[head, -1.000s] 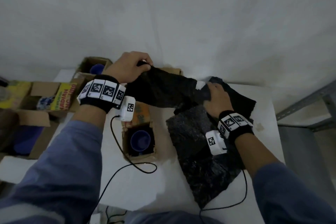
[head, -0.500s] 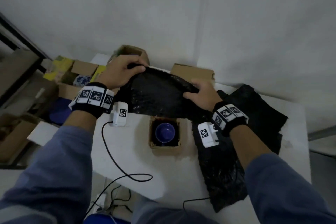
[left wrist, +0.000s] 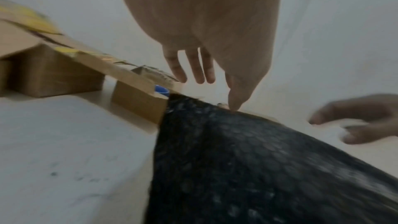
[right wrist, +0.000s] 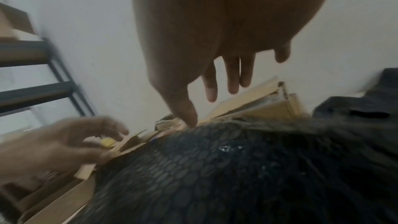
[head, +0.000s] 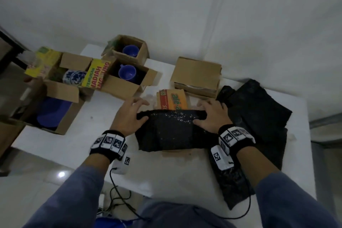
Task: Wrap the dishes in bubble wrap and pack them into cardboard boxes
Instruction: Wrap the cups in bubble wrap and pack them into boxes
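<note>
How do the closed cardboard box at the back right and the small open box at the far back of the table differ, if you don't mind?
The closed cardboard box has its flaps folded over, hiding its contents; the small open box shows a blue cup inside. The closed cardboard box looks wider and flatter; the small open box looks narrower. Both are brown cardboard, stand on the white table, and are touched by neither hand.

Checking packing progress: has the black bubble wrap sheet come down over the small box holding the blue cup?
Yes. The black bubble wrap sheet now covers the small box, hiding the cup.
</note>
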Demonstrator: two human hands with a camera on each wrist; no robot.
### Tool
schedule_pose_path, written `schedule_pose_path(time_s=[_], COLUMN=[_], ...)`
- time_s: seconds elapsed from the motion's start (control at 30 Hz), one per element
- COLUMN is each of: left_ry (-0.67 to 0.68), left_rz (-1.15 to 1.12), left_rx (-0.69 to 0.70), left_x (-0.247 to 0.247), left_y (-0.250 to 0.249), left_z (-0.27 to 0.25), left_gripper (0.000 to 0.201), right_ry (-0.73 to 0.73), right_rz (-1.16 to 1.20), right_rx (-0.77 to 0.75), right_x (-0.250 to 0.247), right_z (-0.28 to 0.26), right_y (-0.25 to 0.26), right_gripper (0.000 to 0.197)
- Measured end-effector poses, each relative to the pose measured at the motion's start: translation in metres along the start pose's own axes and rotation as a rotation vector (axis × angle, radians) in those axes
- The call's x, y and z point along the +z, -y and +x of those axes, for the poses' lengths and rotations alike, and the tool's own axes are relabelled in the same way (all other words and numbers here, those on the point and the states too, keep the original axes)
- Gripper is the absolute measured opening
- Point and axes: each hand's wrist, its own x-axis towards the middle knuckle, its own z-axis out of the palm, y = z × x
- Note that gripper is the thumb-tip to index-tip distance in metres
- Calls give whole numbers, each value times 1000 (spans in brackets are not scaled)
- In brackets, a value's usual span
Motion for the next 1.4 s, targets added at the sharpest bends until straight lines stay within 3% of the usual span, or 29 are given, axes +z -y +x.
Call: schedule_pose_path(time_s=[0.1,0.13,0.23,0.33,0.47,0.77,1.03,1.2,1.3,1.4], left_ry=[8,66,216,315,309,388,430,447,389,363], left_rz=[9,15,156,435,564,747,748,751,668,441], left_rx=[251,296,349,316,292,169,131,127,175,170], left_x=[4,7,26,43,50,58,71,68,60,52], left_y=[-23,-31,-49,-60,-65,-88,-99,-102,-102,-106], left_z=[-6,-6,-6,-7,-12,-12,-7,-6,-7,-11], left_gripper=[40,40,49,71,81,62,49,44,44,53], right_ry=[-339,-340,-108,-35,1,106,40,72,57,-74], right_rz=[-39,-46,-186,-314,-473,-629,-582,-488,-434,-305], right_rx=[-173,-199,-163,-102,-67,55,100,84,47,-34], right_x=[4,8,24,34,36,58,70,65,49,31], right_z=[-23,-28,-36,-33,-28,-23,-21,-19,-24,-36], right_y=[15,19,33,41,51,65,68,69,69,72], right_gripper=[42,40,53,67,71,71,45,42,47,40])
